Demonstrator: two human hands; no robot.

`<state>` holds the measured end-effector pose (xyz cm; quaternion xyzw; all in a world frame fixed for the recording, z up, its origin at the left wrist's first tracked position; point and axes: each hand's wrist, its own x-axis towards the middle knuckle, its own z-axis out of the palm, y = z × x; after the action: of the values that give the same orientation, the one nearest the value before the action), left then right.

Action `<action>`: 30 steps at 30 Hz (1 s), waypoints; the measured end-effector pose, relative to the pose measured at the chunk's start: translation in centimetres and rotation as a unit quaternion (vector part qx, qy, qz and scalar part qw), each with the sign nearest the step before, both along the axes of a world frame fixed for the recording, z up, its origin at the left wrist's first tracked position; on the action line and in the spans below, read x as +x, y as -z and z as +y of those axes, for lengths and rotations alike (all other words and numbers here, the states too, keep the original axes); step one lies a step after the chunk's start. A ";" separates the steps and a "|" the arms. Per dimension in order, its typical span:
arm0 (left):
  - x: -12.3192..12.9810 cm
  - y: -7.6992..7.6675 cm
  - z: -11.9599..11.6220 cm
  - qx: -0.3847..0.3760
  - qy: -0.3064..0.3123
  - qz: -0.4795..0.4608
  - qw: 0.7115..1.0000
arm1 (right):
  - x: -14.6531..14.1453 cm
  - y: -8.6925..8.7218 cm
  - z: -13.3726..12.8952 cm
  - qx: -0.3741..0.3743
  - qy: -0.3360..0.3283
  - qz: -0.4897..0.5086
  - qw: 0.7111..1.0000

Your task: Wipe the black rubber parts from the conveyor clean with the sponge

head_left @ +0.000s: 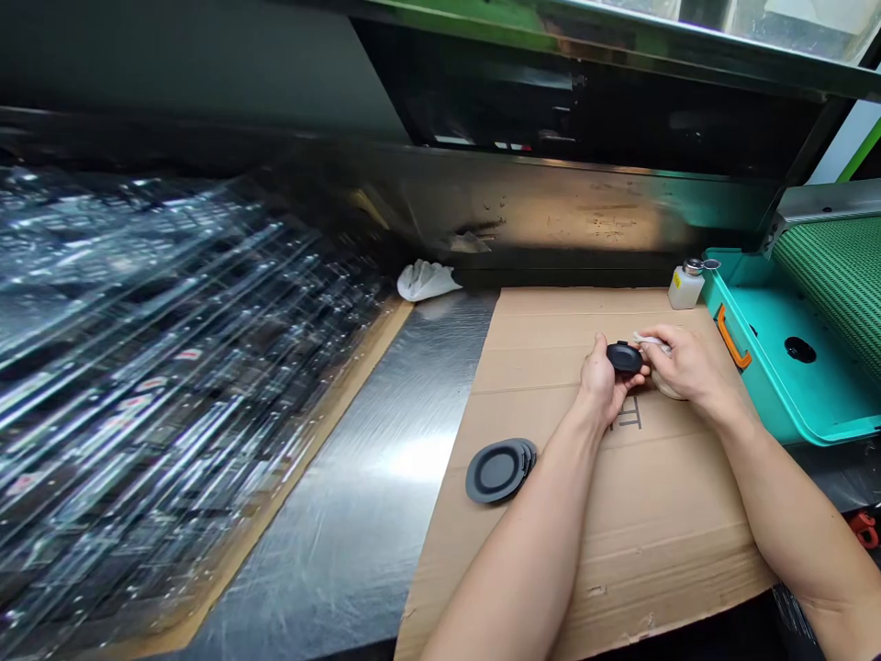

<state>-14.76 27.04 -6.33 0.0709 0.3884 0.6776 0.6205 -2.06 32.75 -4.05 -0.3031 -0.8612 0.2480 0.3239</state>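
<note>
The left hand [601, 381] grips a black rubber cap [624, 357] between both hands, while the closed right hand [688, 365] presses a white cloth [651, 341] against its right side.

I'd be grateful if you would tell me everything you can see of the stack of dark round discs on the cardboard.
The stack of dark round discs is a small pile of matte charcoal pieces that look like rubber or plastic. The top disc has a wide raised rim around a smooth, recessed centre. The discs lie flat but slightly offset, their edges fanning towards the right. The exact count cannot be told. The stack sits near the left edge of the brown corrugated cardboard sheet, which alone touches it.
</note>
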 end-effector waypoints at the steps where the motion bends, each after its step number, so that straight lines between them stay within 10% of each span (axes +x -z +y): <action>1: 0.3 0.3 0.1 -0.002 -0.006 0.031 0.999 | -0.1 -0.1 -0.2 0.027 -0.004 -0.023 0.999; 8: 0.9 2.2 0.1 -0.024 -0.065 0.357 0.932 | -1.0 0.4 -1.3 0.106 0.095 -0.181 0.973; 16: 0.9 2.3 -0.1 -0.032 -0.074 0.482 0.873 | -1.7 0.0 -1.9 0.122 0.096 -0.194 0.969; 24: 1.4 2.8 0.2 0.006 -0.051 0.314 0.948 | -0.6 0.5 -0.6 0.095 0.101 -0.149 0.979; 30: 1.0 3.1 0.5 -0.014 -0.096 0.310 0.946 | -1.2 0.8 -0.6 0.096 0.063 -0.111 0.987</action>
<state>-13.75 27.52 -9.47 0.2309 0.5761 0.6727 0.4029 -3.27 32.18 -4.84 -0.3494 -0.8910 0.1082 0.2689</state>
